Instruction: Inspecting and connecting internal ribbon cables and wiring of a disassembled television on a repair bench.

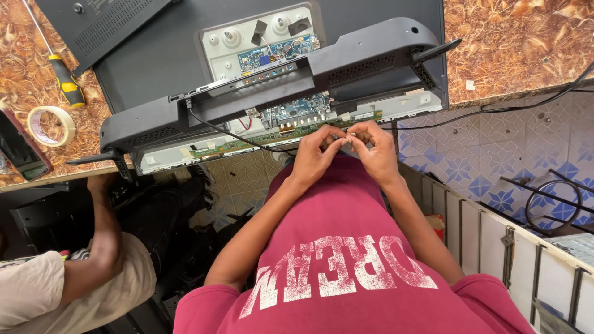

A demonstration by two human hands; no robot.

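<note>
the person's left hand [314,154] and right hand [374,151] are close together at the near edge of a flat screen set [161,55] that lies face down on a brown patterned table [520,37]. the fingers of both hands are curled in tight, and the tips meet around something very small and pale [346,137]. it is too tiny to tell what it is. both hands pinch it between thumb and fingers, right over the long green strip board [247,141] that runs along the open bottom of the set.

the back of the set is open. a blue circuit board [278,55] shows in a light grey frame near the middle. a long dark plastic cover [272,86] lies tilted across the set, just above the hands. a thin black wire [223,131] runs from the cover down toward the green strip.

on the left of the table lies a roll of clear tape [52,125], and near it a screwdriver with a yellow and black handle [67,80]. a dark phone [21,148] sits at the far left edge.

another person's arm [105,241] reaches up under the table on the left, and its hand grips the table edge
</note>
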